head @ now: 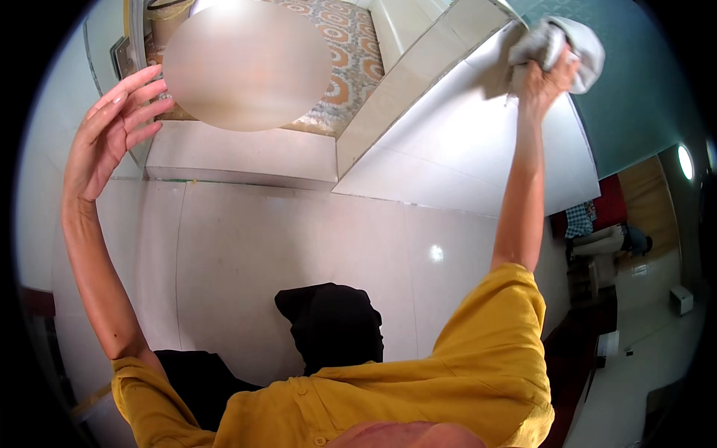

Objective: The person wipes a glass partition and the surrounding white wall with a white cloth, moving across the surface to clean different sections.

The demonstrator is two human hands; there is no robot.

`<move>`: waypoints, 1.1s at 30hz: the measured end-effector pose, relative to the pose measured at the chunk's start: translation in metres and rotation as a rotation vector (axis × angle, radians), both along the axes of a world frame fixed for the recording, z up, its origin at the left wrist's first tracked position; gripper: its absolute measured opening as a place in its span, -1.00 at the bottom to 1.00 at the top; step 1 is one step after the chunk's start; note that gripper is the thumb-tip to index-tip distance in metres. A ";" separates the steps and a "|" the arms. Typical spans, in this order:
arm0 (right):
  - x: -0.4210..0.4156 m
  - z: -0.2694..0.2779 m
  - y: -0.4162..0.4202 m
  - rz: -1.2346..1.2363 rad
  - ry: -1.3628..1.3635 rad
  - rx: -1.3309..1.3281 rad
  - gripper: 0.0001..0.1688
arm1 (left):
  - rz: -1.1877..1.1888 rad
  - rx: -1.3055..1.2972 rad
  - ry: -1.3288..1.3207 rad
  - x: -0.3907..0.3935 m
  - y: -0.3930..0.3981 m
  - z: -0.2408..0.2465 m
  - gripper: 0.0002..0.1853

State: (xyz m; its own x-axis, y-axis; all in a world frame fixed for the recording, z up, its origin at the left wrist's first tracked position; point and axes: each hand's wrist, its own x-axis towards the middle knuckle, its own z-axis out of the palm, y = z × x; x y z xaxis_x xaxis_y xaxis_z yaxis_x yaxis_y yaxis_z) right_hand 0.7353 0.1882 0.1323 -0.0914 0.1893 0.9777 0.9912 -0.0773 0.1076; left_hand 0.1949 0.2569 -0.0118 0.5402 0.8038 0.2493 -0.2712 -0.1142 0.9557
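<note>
My right hand (pixel 548 81) is raised at the upper right and grips a bunched light grey cloth (pixel 585 53). The cloth lies at the top edge of a glossy white tiled wall (pixel 448 134), beside a greenish glass-like surface (pixel 610 123); whether it touches either one I cannot tell. My left hand (pixel 112 123) is raised at the upper left with its fingers apart and nothing in it. Its fingertips reach toward a blurred oval that hides part of the view. A metal fitting (pixel 120 56) on a pale panel is just above that hand.
A raised white sill (pixel 241 151) borders a doorway to a patterned floor (pixel 372 45). Pale glossy floor tiles (pixel 291 235) lie below me. A bucket-like container (pixel 167 25) stands at the upper left. At the far right, another person (pixel 610 241) is near a red surface (pixel 610 201).
</note>
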 end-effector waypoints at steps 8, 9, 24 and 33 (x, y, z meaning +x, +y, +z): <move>0.019 -0.121 0.056 -0.189 -0.049 0.177 -0.18 | -0.032 -0.115 0.087 0.016 0.011 -0.016 -0.41; 0.013 -0.137 0.056 -0.230 -0.044 0.169 -0.17 | -0.007 -0.140 0.089 0.020 0.013 -0.019 -0.43; 0.036 -0.329 -0.011 -0.005 0.400 -0.257 -0.23 | -0.027 -0.389 0.214 0.108 0.023 -0.044 -0.50; 0.054 -0.294 -0.002 0.220 1.424 0.340 -0.18 | -0.060 -0.362 0.181 0.268 0.074 0.003 -0.44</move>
State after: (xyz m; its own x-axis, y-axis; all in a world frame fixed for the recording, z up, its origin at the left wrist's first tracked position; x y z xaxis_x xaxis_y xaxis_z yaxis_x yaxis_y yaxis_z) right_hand 0.7897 0.1858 -0.1619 0.9641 0.0484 0.2610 0.2397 0.2632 -0.9345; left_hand 0.4632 0.3309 -0.0091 0.5982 0.7878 -0.1470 -0.0911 0.2490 0.9642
